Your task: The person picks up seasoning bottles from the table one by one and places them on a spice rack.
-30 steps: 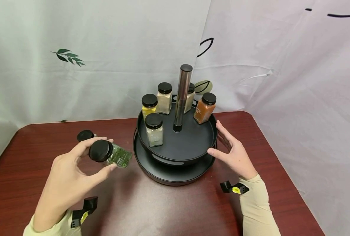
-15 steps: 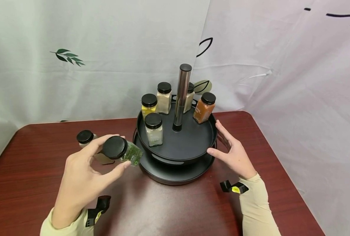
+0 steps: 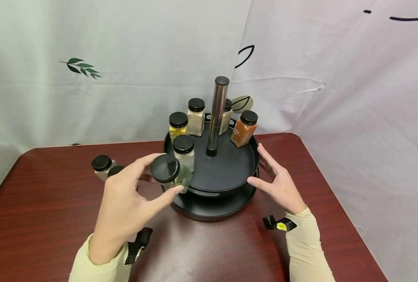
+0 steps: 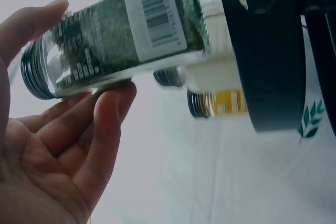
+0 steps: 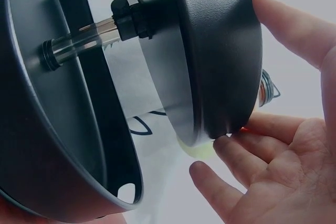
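My left hand [image 3: 125, 201] pinches a tilted spice jar [image 3: 164, 168] of green herbs between thumb and fingers. In the left wrist view, the herb jar [image 4: 115, 35] shows its barcode label and lies close to the tray's side. In the head view it overlaps the front left rim of a black two-tier turntable [image 3: 226, 168]; whether they touch I cannot tell. My right hand [image 3: 282, 188] touches the upper tier's right rim with extended, spread fingers. Around that tier stand a pale jar [image 3: 185, 156], a yellow jar [image 3: 178, 127], two cream-coloured jars [image 3: 196, 119] and an orange jar [image 3: 244, 131].
A metal post [image 3: 217, 113] rises from the turntable's middle. Below sits the wider lower tier [image 3: 209, 207]. Partly hidden behind my left hand, more black-lidded jars [image 3: 102, 163] are on the reddish-brown table [image 3: 46, 203]. A white curtain [image 3: 142, 109] hangs behind.
My left hand has moved right with the herb jar, from over the table to the turntable's front left edge. The right hand and the turntable have stayed put.
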Action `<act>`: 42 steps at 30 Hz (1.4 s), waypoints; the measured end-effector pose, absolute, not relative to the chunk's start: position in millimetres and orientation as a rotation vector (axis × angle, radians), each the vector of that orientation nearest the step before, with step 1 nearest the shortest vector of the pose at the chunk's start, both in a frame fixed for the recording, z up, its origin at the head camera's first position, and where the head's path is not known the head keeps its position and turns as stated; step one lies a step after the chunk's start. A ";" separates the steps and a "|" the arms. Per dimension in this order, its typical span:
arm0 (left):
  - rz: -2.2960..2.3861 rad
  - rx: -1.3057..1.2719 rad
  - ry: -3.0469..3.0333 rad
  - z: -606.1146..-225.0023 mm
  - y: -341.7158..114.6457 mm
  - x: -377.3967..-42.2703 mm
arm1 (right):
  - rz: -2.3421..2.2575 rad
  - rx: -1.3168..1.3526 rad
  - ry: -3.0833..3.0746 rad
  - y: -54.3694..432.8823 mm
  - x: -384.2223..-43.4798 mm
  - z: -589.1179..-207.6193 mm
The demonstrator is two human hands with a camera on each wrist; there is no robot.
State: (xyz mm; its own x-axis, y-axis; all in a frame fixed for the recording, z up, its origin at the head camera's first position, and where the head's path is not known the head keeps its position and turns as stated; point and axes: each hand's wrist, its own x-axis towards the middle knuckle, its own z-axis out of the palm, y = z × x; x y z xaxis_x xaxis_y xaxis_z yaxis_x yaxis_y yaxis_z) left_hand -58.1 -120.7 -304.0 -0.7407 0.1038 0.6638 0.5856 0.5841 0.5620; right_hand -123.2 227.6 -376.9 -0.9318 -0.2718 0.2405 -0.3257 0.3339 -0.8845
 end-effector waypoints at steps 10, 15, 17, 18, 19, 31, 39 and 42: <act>-1.059 -0.530 -2.218 -307.3 -91.9 -63.2 | 1.707 0.566 -2.508 227.2 -124.0 -377.3; -1.071 -0.560 -2.183 -312.1 -79.7 -67.4 | 1.693 0.564 -2.516 227.9 -124.1 -377.5; -1.064 -0.557 -2.179 -314.0 -75.2 -69.3 | 1.690 0.561 -2.519 228.0 -124.1 -377.6; -1.055 -0.555 -2.180 -314.9 -73.0 -70.4 | 1.690 0.561 -2.520 228.0 -124.1 -377.6; -1.053 -0.552 -2.184 -315.7 -70.7 -71.4 | 1.690 0.559 -2.520 228.0 -124.1 -377.7; -0.991 -0.538 -2.300 -325.0 -50.6 -79.4 | 1.685 0.556 -2.526 228.1 -124.0 -378.8; -0.981 -0.530 -2.326 -333.2 -44.2 -84.2 | 1.681 0.545 -2.531 228.6 -123.3 -378.9; -0.978 -0.523 -2.315 -335.5 -42.0 -85.4 | 1.683 0.547 -2.530 228.6 -123.3 -378.8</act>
